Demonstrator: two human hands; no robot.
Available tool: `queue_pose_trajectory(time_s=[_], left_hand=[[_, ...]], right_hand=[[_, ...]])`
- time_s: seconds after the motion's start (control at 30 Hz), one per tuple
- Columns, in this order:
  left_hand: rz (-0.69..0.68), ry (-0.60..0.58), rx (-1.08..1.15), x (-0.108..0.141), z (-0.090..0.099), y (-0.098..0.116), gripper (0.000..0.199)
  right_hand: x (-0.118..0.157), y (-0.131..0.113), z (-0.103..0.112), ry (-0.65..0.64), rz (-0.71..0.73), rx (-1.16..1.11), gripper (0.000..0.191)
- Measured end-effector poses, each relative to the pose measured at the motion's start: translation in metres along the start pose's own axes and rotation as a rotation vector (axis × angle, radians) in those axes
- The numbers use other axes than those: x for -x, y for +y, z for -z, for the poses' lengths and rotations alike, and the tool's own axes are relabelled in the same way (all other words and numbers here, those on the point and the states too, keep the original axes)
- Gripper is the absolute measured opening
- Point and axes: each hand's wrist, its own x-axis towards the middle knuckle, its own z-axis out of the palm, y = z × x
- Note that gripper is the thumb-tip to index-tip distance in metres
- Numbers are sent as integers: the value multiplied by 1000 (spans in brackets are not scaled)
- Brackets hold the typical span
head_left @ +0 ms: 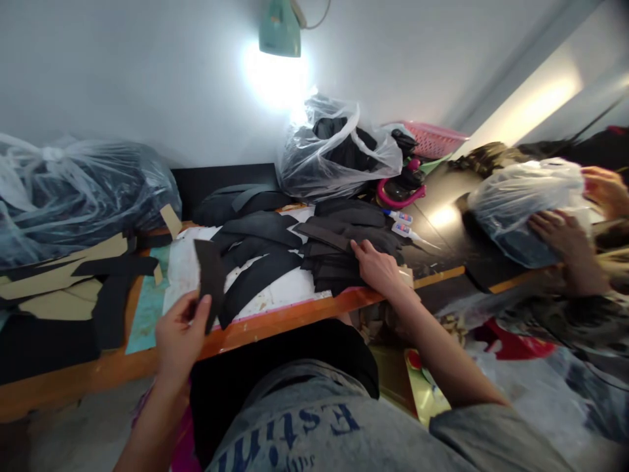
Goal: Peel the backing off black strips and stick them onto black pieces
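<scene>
My left hand (181,334) pinches a curved black piece (211,282) between thumb and fingers, holding it upright over the table's front edge. On the right, my right hand (376,265) rests on a pile of black pieces (339,262), its fingertips at the end of a long dark strip (324,236). What, if anything, those fingertips grip is too small to tell. Between my hands, more curved black pieces (263,275) lie overlapping on a white sheet (177,265). Two small glue bottles (403,229) lie just beyond the right pile.
Clear plastic bags (339,151) of black material stand at the back and left (83,196). Black and tan scraps (69,295) cover the left side. A pink basket (435,139) and lamp (280,29) are behind. At right, another person's hands touch a white bag (531,203).
</scene>
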Motion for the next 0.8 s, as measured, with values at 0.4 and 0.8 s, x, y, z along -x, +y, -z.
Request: queue_pose_trajectory(time_s=[0.4, 0.8], left_hand=[[514, -119, 934, 31, -53, 78, 45], [520, 9, 972, 33, -63, 70, 47]], right_hand=[[43, -80, 28, 65, -94, -238, 66], [60, -122, 5, -150, 545, -1359, 24]])
